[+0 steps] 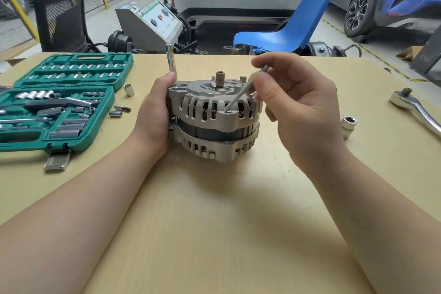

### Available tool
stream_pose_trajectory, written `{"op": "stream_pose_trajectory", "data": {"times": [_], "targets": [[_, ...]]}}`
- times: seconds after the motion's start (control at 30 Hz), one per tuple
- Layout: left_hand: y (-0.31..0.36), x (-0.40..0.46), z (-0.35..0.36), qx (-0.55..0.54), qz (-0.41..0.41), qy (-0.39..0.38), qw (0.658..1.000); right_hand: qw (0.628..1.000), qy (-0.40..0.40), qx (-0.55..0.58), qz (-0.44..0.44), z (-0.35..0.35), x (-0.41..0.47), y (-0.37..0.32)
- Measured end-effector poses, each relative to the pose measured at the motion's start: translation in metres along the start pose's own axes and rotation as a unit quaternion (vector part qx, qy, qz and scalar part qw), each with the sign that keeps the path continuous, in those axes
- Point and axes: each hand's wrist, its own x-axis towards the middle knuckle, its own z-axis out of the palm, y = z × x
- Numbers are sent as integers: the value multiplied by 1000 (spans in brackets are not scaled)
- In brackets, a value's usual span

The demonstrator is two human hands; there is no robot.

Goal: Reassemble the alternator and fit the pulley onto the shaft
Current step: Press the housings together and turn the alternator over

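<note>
Grey cast metal fills the middle of the frame: the alternator (214, 118) sits on the pale wooden table (214, 222) with its shaft (220, 78) pointing up and no pulley on it yet. The left hand (152, 117) wraps around the left side of the housing, thumb up near a chrome extension bar (171, 61) that stands upright on a bolt at that edge. The right hand (293, 102) pinches the head end of a long bolt (243, 90), held at a slant with its threaded tip touching a hole in the front of the upper housing.

To seat it well, I would tip the bolt upright so it lines up with the hole, let it drop through, then start the threads by fingers before any tool goes on. The left hand should brace the housing so the halves stay aligned. A ratchet (415, 107) lies at right, a loose socket (348, 126) near it, and the green socket case (59, 100) at left.
</note>
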Motion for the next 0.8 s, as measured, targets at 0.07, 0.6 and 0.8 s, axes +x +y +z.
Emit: {"op": "stream_pose_trajectory", "data": {"times": [0.07,0.6,0.8], "targets": [[0,0,0,1,-5,-5,1000,1000,4,9,0,-1,0,0],[-2,2,-2,31,13,-30,999,987,-60,-125,-76,6,0,1],[-1,0,-1,36,11,-38,999,989,-75,-119,-35,1,-1,0]]}}
